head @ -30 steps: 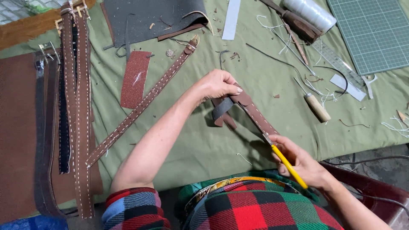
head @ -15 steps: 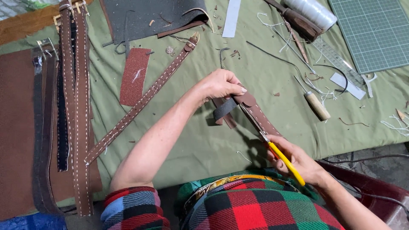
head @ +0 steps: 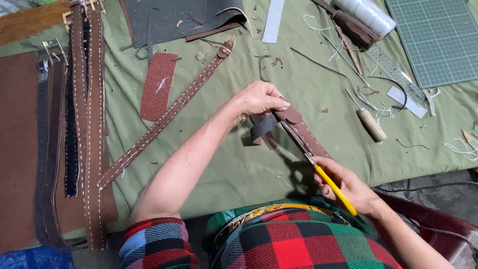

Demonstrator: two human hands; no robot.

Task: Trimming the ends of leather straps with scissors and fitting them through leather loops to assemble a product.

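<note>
My left hand (head: 259, 99) pinches the folded end of a brown stitched leather strap (head: 303, 134) above the green cloth; a dark loop (head: 264, 127) hangs under my fingers. In my right hand (head: 348, 187) is a yellow-handled knife (head: 334, 188), its blade lying along the strap's edge. The strap slants from my left hand down toward my right.
A long stitched belt (head: 164, 117) lies diagonally at left, beside red sandpaper (head: 158, 85) and several straps (head: 84, 124). A wooden-handled awl (head: 371, 123), metal ruler (head: 396, 74), thread spool (head: 371, 15), green cutting mat (head: 438, 37) and grey leather sheet (head: 179, 20) sit beyond. A dark red chair edge (head: 428, 219) shows at right.
My right hand and the knife have shifted slightly up along the strap. My left hand keeps its grip in about the same place.
</note>
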